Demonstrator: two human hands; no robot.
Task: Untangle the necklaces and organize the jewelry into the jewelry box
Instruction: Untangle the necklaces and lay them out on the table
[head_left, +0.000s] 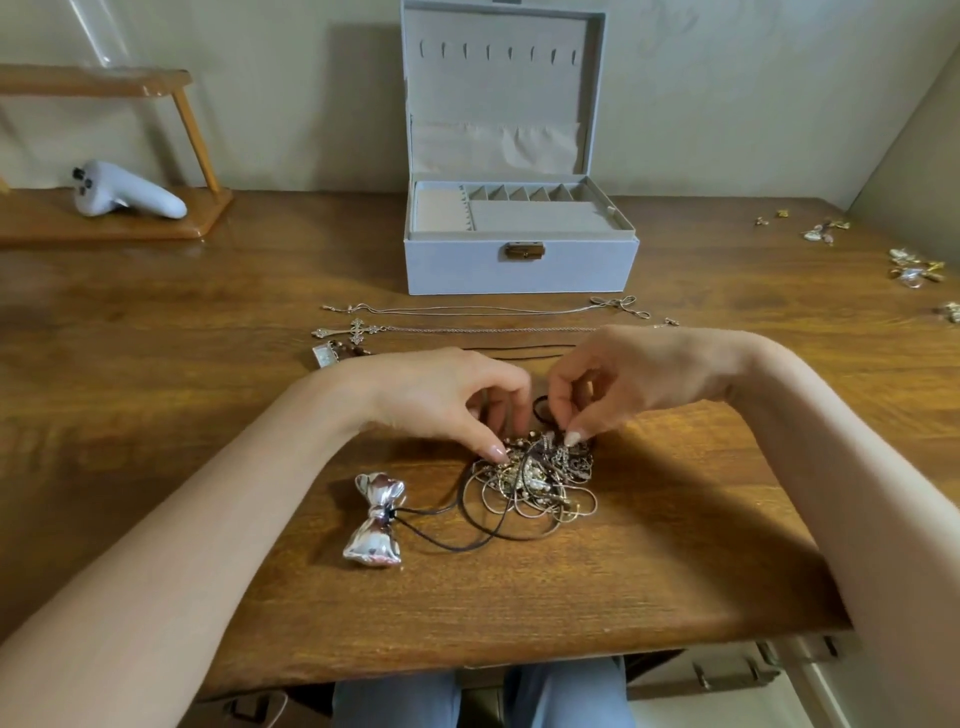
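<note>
Both hands, left (447, 400) and right (618, 382), pinched chains in the tangle (535, 478) with curled fingers; the box (519, 265) stood open behind.

Pale grey jewelry box (519, 267), shiny silver bow pendant (375, 519), brown table (208, 338)

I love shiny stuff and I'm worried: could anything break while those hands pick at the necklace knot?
Possibly. The left hand and right hand both pinch into the tangle; a hard tug might tighten it or snap a thin chain. The dark cord runs from the tangle to the silver bow, so pulling could drag the bow. The straightened necklaces lie behind the hands and could get nudged.
</note>
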